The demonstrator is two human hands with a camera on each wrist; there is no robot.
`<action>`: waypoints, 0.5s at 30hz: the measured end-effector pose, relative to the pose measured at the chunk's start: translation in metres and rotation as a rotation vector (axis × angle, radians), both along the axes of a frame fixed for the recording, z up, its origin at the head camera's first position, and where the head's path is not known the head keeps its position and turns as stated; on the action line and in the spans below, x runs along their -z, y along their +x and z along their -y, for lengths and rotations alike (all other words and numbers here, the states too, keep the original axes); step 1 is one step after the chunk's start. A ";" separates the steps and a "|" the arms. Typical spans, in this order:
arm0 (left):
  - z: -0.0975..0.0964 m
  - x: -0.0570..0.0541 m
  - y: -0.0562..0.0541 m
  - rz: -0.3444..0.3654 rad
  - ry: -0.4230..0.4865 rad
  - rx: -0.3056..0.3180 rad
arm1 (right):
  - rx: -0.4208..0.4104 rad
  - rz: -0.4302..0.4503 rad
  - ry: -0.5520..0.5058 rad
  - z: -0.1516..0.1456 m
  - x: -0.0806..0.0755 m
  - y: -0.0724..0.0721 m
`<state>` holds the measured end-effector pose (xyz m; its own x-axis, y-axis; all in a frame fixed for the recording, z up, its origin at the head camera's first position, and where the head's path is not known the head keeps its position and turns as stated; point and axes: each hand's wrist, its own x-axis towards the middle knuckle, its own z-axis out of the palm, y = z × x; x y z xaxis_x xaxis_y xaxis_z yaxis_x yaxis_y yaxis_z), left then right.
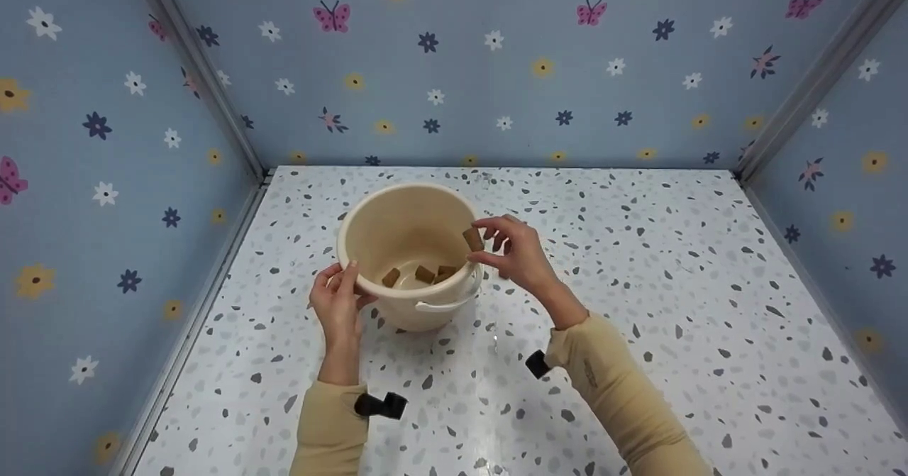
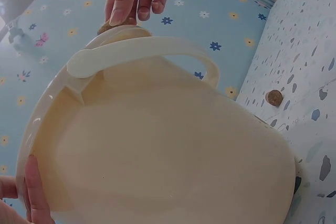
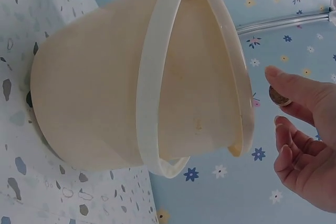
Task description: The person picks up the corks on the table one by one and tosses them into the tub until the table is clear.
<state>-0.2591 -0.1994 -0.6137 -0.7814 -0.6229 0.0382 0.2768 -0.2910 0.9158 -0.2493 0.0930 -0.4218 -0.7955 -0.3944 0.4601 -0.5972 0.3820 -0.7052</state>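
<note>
A cream plastic bucket (image 1: 410, 313) with a white handle (image 1: 447, 306) stands upright on the table, several corks (image 1: 425, 274) lying on its floor. My left hand (image 1: 339, 302) holds the near left part of its rim, thumb over the top and fingers outside. Between thumb and index finger, my right hand (image 1: 521, 255) pinches another cork (image 1: 472, 239) right at the bucket's right rim. In the right wrist view this cork (image 3: 278, 97) shows its round end, and the other fingers are loosely bent. A further cork (image 2: 274, 97) sits on the table beside the bucket.
The speckled white tabletop (image 1: 638, 284) is bounded by blue flowered panels (image 1: 482, 93) at the back and both sides, joined by grey metal corner strips (image 1: 213, 86). A black strap piece (image 1: 381, 405) is at the left sleeve, another (image 1: 538, 364) at the right.
</note>
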 end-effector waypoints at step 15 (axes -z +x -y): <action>0.000 -0.002 0.000 -0.008 0.019 0.017 | 0.004 0.012 0.056 0.027 -0.005 -0.010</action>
<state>-0.2587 -0.1997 -0.6116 -0.7914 -0.6104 0.0332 0.2793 -0.3127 0.9079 -0.2588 0.0664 -0.4163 -0.8027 -0.4158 0.4275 -0.5869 0.4239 -0.6898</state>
